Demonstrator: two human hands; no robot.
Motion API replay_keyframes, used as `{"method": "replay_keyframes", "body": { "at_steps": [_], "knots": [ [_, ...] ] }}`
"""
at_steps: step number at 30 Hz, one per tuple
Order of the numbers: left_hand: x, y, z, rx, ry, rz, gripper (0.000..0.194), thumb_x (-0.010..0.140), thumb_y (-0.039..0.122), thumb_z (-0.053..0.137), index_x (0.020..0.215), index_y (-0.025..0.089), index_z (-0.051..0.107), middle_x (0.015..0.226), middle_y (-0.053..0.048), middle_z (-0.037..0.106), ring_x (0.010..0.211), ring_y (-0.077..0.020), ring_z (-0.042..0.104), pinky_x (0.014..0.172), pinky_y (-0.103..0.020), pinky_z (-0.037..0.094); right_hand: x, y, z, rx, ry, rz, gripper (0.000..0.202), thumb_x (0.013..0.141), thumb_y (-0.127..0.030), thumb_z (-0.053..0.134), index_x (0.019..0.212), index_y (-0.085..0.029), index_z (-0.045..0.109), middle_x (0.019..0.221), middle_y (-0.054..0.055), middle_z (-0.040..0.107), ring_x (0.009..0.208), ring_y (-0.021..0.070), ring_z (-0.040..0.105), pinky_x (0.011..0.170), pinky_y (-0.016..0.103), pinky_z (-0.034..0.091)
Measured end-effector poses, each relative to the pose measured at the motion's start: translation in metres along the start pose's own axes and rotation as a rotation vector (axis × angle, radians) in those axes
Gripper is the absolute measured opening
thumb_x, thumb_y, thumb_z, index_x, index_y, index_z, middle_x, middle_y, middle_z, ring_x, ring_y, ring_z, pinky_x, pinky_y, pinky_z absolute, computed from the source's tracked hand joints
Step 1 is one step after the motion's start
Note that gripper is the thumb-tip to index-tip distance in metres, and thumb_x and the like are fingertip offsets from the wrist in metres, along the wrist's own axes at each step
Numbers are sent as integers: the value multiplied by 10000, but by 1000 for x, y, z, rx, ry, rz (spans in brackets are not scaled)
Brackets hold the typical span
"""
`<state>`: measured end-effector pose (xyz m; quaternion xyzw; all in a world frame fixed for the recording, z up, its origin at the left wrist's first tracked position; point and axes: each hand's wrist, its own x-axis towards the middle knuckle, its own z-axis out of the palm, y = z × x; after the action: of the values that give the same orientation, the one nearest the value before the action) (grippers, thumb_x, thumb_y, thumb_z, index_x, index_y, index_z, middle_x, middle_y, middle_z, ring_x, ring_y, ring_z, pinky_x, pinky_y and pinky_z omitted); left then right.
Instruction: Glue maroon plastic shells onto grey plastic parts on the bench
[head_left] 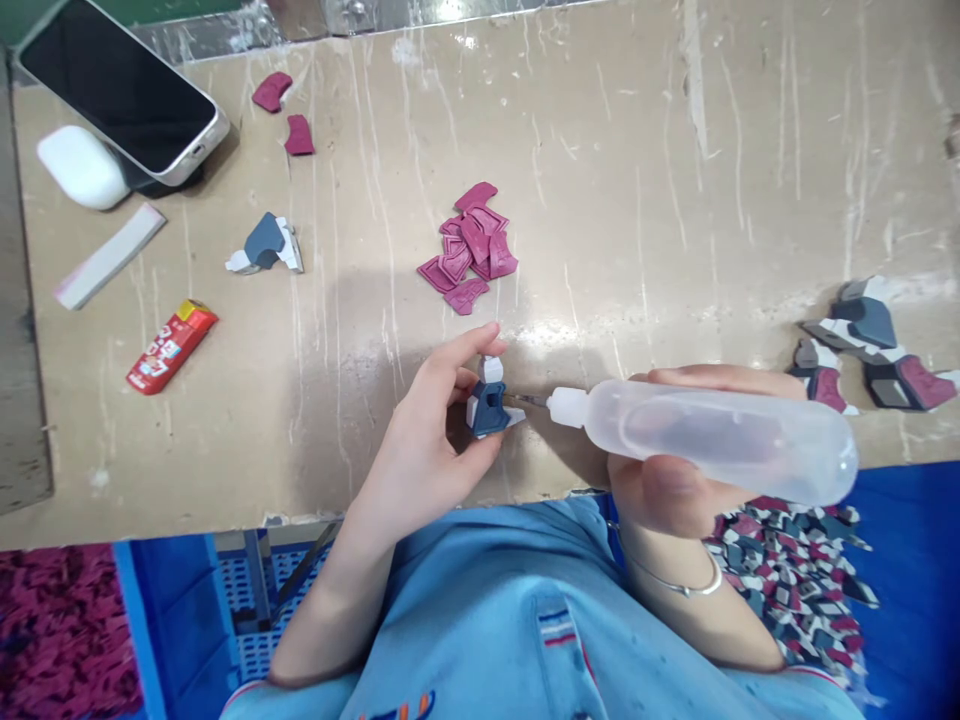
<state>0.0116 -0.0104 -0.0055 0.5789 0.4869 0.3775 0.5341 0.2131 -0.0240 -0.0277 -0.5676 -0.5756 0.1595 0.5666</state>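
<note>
My left hand (431, 430) grips a small blue-grey and white plastic part (491, 408) between thumb and fingers, just above the table's near edge. In my right hand (675, 480) lies a translucent squeeze bottle (720, 435) on its side, my fingers wrapped round it. Its white cap (568, 406) ends in a thin metal needle (529, 400), whose tip points at the dark recess of the part. Whether the tip touches it I cannot tell. Beyond my left hand is a small heap of maroon plastic pieces (474, 240).
Blue-grey, white and maroon parts (862, 325) lie at the right. Another part (266, 242), two maroon pieces (300, 135), a red packet (172, 345), a pale strip (110, 256), a phone (120, 85) and a white case (82, 167) are at left. Bins (176, 620) below hold many pieces.
</note>
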Motion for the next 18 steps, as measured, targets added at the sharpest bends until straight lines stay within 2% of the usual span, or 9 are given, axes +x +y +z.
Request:
{"method": "replay_keyframes", "body": {
  "at_steps": [1, 7, 11, 18],
  "knots": [
    [0, 0, 0, 3, 1, -3, 740, 902, 44, 729, 1540, 369, 541, 1510, -41, 673, 1032, -184, 708, 963, -351, 645, 3, -3, 2, -15, 44, -53, 353, 954, -657, 690, 1162, -375, 741, 994, 28, 673, 768, 254, 634, 598, 408, 498],
    [-1, 0, -1, 16, 9, -15, 726, 890, 29, 736, 1502, 381, 571, 1489, -27, 679, 1042, -190, 712, 936, -346, 644, 10, -7, 12, 28, 10, -92, 346, 980, -634, 725, 1172, -351, 775, 983, 38, 692, 792, 259, 672, 649, 421, 558],
    [-1, -1, 0, 8, 7, -24, 681, 890, 35, 742, 1461, 372, 585, 1459, -21, 688, 1042, -194, 725, 921, -344, 637, 8, -5, 10, 6, 45, -85, 323, 981, -626, 732, 1153, -355, 774, 990, 37, 702, 810, 271, 682, 674, 433, 566],
    [-1, 3, -1, 18, 6, -51, 663, 891, 36, 723, 1455, 355, 580, 1426, -33, 701, 1026, -195, 729, 899, -345, 645, 4, -4, 5, -50, 59, -87, 264, 977, -574, 700, 1117, -365, 779, 946, 17, 715, 771, 251, 680, 617, 419, 565]
  ]
}}
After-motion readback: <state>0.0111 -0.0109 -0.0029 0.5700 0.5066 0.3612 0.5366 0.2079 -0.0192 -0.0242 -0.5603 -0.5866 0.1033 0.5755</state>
